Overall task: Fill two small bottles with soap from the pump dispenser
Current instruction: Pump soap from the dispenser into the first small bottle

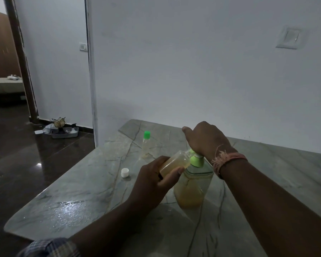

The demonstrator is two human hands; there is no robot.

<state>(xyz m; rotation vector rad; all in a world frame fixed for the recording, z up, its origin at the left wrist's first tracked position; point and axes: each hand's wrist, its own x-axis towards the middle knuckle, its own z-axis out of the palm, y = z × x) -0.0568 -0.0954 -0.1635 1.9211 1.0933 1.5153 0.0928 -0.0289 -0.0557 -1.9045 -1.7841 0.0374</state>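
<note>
A clear pump dispenser (192, 188) with a green pump head and yellow soap in its lower part stands on the marble table (85, 197). My right hand (206, 140) rests palm-down on the pump head. My left hand (154, 179) holds a small clear bottle (174, 162), tilted, its mouth up against the green spout; it is largely full of yellowish soap. A second small bottle (146, 144) with a green cap stands upright farther back on the table. A white cap (125, 172) lies loose on the table to the left of my left hand.
The table's left edge drops to a dark glossy floor. A white wall runs close behind the table. On the floor by the doorway sits a tray (64, 132) with small items.
</note>
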